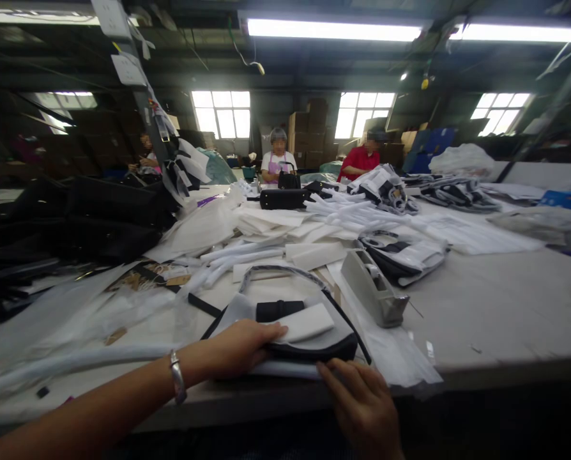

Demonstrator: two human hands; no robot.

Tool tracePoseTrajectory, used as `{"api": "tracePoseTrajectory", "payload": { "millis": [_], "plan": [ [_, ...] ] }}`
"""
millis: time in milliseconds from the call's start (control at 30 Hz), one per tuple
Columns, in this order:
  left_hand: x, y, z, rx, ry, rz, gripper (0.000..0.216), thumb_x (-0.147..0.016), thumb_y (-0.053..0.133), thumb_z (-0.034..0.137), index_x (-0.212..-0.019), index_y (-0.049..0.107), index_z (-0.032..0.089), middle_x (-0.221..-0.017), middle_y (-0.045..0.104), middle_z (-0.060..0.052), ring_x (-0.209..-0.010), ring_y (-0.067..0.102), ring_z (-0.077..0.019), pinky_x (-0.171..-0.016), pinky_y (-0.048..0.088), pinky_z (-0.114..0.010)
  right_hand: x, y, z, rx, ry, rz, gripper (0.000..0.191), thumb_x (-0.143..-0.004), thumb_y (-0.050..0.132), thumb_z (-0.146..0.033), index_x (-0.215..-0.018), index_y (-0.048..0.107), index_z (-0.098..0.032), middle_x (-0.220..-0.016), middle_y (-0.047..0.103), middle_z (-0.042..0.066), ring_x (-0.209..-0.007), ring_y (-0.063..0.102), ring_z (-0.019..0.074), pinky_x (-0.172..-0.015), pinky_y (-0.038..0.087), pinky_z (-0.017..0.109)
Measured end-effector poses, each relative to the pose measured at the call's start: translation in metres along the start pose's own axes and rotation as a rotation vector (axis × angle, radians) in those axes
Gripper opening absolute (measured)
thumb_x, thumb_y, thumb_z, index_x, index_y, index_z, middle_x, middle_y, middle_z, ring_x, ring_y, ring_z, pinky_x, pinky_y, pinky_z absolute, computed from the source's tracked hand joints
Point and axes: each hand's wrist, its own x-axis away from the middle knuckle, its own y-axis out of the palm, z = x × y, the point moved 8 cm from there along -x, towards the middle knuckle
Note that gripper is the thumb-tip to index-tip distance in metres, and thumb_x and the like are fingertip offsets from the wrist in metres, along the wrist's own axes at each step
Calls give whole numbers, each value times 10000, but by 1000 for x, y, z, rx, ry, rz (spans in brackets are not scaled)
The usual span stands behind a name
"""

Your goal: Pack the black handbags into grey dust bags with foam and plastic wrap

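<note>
A black handbag (pixel 309 348) lies flat near the table's front edge, partly wrapped in white foam sheet (pixel 304 322), its strap arching behind it. My left hand (pixel 240 345) rests flat on the bag's left end, fingers stretched over the wrap; a silver bracelet sits on that wrist. My right hand (pixel 362 406) is at the bag's front edge, fingers curled and pinching the white sheet under the bag.
A grey tape dispenser (pixel 374 287) stands just right of the bag. White foam rolls and sheets (pixel 285 243) cover the middle of the table (pixel 506 306). Black bags (pixel 98 211) pile at the left. Three people work at the far end.
</note>
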Motion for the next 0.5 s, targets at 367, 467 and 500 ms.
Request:
{"api": "tracePoseTrajectory", "payload": {
  "millis": [367,467,500],
  "plan": [
    [38,74,-13,-322,-37,31,763,-830,605,22,-1507,331,241,-1483,493,-110,-1332,517,-243,-1075,476,-449,6,-2,-11,-167,-28,130,398,-932,456,7,-1198,689,-174,-1086,758,58,-1012,704,176,-887,557,284],
    [42,78,-7,-406,7,81,665,-889,511,21,-1503,337,208,-1472,504,-123,-1331,519,-242,-1058,497,-444,-10,-12,-14,-142,-134,69,422,-942,513,-44,-1317,621,-204,-1231,711,50,-1202,626,209,-1069,474,359],
    [41,78,-6,-418,10,89,631,-906,496,31,-1496,351,204,-1468,511,-123,-1328,522,-240,-1056,501,-440,-19,-11,-14,-105,-151,30,445,-944,545,-79,-1363,585,-224,-1310,667,55,-1269,577,239,-1123,422,416]
  ]
}}
